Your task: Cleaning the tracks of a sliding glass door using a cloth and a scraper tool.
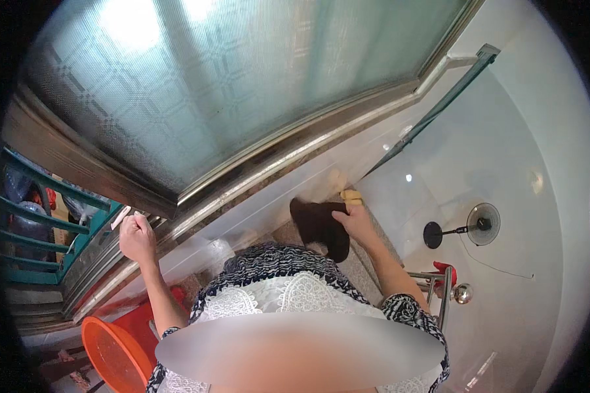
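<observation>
My left hand (137,238) is curled into a fist at the lower corner of a sliding window sash (142,196) with ribbed, patterned glass. A pale strip (121,217) shows just beyond its knuckles; whether the fist holds it, or grips the frame, I cannot tell. My right hand (358,225) holds a dark brown cloth (319,223) by one side, thumb on top. The cloth hangs in front of my patterned dress, below the window sill. Right behind that hand are small yellow things (351,197), too unclear to name.
Green window bars (44,221) at the left have plastic-wrapped items behind them. An orange basin (113,353) stands at the lower left. To the right are a metal railing (445,294) with a round knob, a black standing fan (483,223) and a green rail (437,103).
</observation>
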`<state>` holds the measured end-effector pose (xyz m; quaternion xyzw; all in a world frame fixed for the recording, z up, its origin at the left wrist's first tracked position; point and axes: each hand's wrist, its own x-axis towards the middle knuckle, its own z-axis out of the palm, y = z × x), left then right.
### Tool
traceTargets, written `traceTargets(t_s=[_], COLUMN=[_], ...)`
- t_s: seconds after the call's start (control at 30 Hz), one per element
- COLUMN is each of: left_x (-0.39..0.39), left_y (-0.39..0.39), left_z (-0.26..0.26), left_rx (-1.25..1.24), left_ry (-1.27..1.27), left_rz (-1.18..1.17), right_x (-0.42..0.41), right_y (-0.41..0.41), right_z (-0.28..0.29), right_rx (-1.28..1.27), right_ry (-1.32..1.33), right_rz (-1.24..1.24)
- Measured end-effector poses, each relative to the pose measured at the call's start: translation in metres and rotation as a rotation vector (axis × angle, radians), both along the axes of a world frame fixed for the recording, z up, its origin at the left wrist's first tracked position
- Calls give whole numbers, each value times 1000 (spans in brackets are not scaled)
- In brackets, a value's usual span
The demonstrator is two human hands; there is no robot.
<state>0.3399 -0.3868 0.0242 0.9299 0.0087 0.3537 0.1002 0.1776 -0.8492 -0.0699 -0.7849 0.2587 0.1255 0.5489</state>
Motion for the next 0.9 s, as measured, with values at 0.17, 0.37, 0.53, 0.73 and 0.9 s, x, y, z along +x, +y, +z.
traceTargets(t_s=[0.17, 0.37, 0.53, 0.73, 0.9], left_x=[-4, -5, -5, -7, -8], left_y=[6, 6, 1, -1, 15], left_z=[-2, 0, 4, 4, 0], left_rx=[0, 33, 18, 36, 17], left_ry=[16, -19, -11, -12, 60], left_rz=[15, 19, -7, -16, 4], right_x=[-2, 30, 116, 140, 100], right_y=[3, -21, -57, 30, 82], right_z=[6, 46, 53, 37, 54], right_rx=[-57, 607, -203, -582, -1050], right_ry=[-322, -659, -721, -484, -658], right_rz=[-176, -505, -339, -448, 113])
